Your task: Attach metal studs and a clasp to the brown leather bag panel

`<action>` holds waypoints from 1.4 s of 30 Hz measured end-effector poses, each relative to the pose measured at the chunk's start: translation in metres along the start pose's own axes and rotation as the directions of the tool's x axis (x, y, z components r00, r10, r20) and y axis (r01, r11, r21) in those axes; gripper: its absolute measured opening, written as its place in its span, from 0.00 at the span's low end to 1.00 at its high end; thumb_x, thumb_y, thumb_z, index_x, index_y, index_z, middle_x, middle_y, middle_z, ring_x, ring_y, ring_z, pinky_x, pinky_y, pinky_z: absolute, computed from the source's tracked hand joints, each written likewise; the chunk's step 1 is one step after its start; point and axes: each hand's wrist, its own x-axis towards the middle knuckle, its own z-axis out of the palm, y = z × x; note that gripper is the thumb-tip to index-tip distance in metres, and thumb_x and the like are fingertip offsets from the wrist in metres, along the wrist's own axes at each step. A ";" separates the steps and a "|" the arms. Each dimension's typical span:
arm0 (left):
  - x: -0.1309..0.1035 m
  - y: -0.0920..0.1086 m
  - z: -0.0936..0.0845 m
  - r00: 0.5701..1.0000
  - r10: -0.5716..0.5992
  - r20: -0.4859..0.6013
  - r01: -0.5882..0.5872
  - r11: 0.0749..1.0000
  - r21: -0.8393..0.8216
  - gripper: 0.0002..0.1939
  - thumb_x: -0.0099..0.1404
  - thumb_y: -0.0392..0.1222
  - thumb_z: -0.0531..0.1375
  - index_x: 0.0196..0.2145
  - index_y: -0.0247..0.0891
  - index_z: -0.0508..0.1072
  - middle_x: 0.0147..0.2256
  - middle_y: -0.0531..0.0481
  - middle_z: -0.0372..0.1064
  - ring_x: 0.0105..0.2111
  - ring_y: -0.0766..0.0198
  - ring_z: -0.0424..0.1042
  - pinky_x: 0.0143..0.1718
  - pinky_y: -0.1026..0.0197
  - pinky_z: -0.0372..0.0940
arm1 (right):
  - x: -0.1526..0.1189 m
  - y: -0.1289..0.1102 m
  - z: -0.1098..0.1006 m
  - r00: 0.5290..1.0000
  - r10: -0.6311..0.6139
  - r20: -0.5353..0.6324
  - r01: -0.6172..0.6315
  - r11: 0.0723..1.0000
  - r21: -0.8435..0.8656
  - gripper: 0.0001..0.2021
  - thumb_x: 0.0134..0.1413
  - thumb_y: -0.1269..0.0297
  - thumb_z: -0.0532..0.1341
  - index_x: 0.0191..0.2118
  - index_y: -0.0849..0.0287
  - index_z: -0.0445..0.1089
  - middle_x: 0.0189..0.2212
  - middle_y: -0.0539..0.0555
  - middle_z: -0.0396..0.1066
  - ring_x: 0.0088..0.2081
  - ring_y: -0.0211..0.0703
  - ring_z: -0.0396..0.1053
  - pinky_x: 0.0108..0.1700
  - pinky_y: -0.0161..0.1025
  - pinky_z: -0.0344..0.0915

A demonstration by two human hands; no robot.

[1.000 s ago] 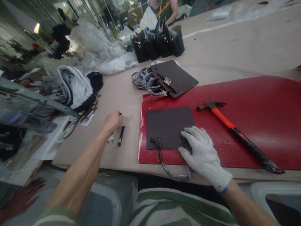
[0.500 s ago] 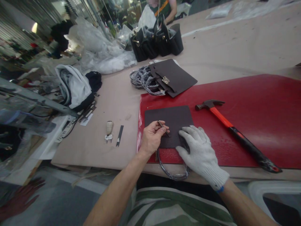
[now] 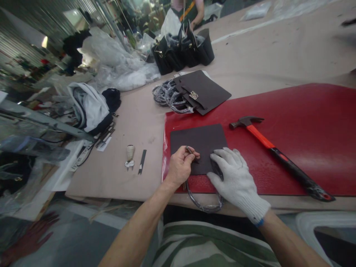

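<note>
A person seated at a long tan work surface [image 3: 133,126] is seen from a head-worn camera. Two hands are in view. The bare left hand [image 3: 179,167] has its fingers pinched together on one small thin metal piece [image 3: 191,152], its tip resting on a dark brown leather panel [image 3: 198,142]. The right hand [image 3: 235,178], in a white knit glove, lies flat on the panel's near right corner, its fingers spread apart and holding nothing. The panel lies on one large red mat [image 3: 292,126], at the mat's near left corner. One loop handle wrapped in clear plastic [image 3: 204,205] hangs from the panel over the surface's front edge.

One hammer [image 3: 275,154] with an orange and black handle lies on the mat to the right of the panel, apart from it. Beyond the panel lies a second brown panel with a gold clasp [image 3: 204,91], next to a bundle of plastic-wrapped handles [image 3: 168,96]; their number cannot be told. To the left of the mat are two small tools: one awl with a pale handle [image 3: 129,155] and one slim dark blade [image 3: 142,161]. Further back stands a cluster of black handbags [image 3: 183,52], at least three. No writing or brand can be read.
</note>
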 end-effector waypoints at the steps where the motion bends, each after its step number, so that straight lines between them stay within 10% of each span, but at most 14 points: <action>1: -0.001 0.000 -0.001 1.000 0.008 0.008 -0.008 1.000 0.015 0.03 0.67 0.35 0.57 0.39 0.38 0.69 0.36 0.48 0.79 0.36 0.62 0.80 0.43 0.60 0.74 | 0.000 0.000 0.000 1.000 0.003 0.003 -0.003 1.000 0.003 0.21 0.57 0.60 0.62 0.54 0.63 0.72 0.57 0.62 0.69 0.62 0.65 0.62 0.69 0.65 0.53; 10: -0.010 -0.001 -0.014 0.953 0.226 0.203 -0.269 0.938 0.220 0.09 0.70 0.33 0.55 0.42 0.40 0.75 0.42 0.48 0.79 0.42 0.62 0.78 0.46 0.61 0.71 | 0.000 0.001 0.003 1.000 0.002 0.009 -0.002 1.000 0.004 0.22 0.57 0.60 0.62 0.55 0.63 0.72 0.57 0.62 0.69 0.63 0.65 0.61 0.69 0.66 0.53; 17: -0.005 0.007 -0.005 0.982 0.114 0.148 -0.143 0.968 0.206 0.07 0.68 0.31 0.55 0.39 0.39 0.72 0.38 0.49 0.80 0.38 0.63 0.78 0.44 0.62 0.70 | 0.001 0.009 -0.023 0.995 0.083 -0.046 -0.076 0.987 0.139 0.18 0.61 0.57 0.59 0.53 0.60 0.72 0.55 0.62 0.71 0.57 0.59 0.68 0.62 0.59 0.65; 22: -0.009 0.004 0.004 0.984 0.162 0.067 -0.174 0.945 0.278 0.08 0.68 0.30 0.56 0.39 0.41 0.71 0.37 0.49 0.79 0.39 0.62 0.79 0.43 0.63 0.70 | 0.002 0.049 -0.071 0.937 0.322 -0.139 -0.347 0.905 -0.247 0.25 0.64 0.49 0.56 0.56 0.63 0.71 0.56 0.68 0.69 0.54 0.70 0.68 0.52 0.60 0.68; 27: -0.009 -0.002 0.004 0.965 0.236 0.118 -0.261 0.918 0.298 0.08 0.68 0.29 0.55 0.40 0.40 0.71 0.38 0.49 0.79 0.40 0.61 0.79 0.43 0.63 0.70 | 0.008 0.078 -0.097 0.735 0.638 0.230 -0.459 0.717 -0.525 0.22 0.67 0.54 0.54 0.57 0.66 0.68 0.44 0.71 0.71 0.41 0.64 0.71 0.38 0.51 0.64; 30: -0.009 -0.003 0.003 0.952 0.268 0.150 -0.302 0.902 0.307 0.08 0.69 0.29 0.55 0.40 0.39 0.71 0.37 0.49 0.79 0.39 0.61 0.79 0.43 0.63 0.70 | 0.013 0.073 -0.100 0.537 0.735 0.414 -0.779 0.621 -0.092 0.15 0.59 0.63 0.60 0.51 0.60 0.68 0.35 0.60 0.69 0.33 0.51 0.68 0.34 0.45 0.65; 35: -0.011 -0.003 0.002 0.941 0.297 0.160 -0.334 0.887 0.319 0.09 0.68 0.29 0.55 0.39 0.39 0.72 0.37 0.48 0.79 0.38 0.61 0.79 0.42 0.64 0.70 | 0.026 0.039 -0.111 0.367 0.544 0.754 -0.880 -0.059 0.471 0.08 0.57 0.70 0.58 0.43 0.60 0.66 0.25 0.47 0.59 0.21 0.34 0.57 0.22 0.30 0.59; 38: -0.012 -0.004 0.001 0.938 0.302 0.170 -0.343 0.877 0.337 0.08 0.68 0.30 0.55 0.38 0.39 0.73 0.38 0.48 0.79 0.38 0.61 0.79 0.41 0.63 0.70 | 0.030 0.010 -0.126 0.434 0.573 0.695 -0.835 -0.035 0.550 0.07 0.63 0.59 0.58 0.40 0.58 0.65 0.23 0.45 0.56 0.19 0.33 0.53 0.18 0.28 0.52; 42: -0.012 -0.006 0.001 0.936 0.310 0.169 -0.351 0.864 0.362 0.08 0.69 0.30 0.55 0.39 0.39 0.73 0.38 0.48 0.79 0.38 0.60 0.79 0.42 0.63 0.70 | 0.023 -0.017 -0.144 0.807 0.528 0.265 -0.587 0.669 0.456 0.18 0.65 0.44 0.55 0.40 0.54 0.67 0.22 0.47 0.61 0.20 0.39 0.60 0.20 0.34 0.57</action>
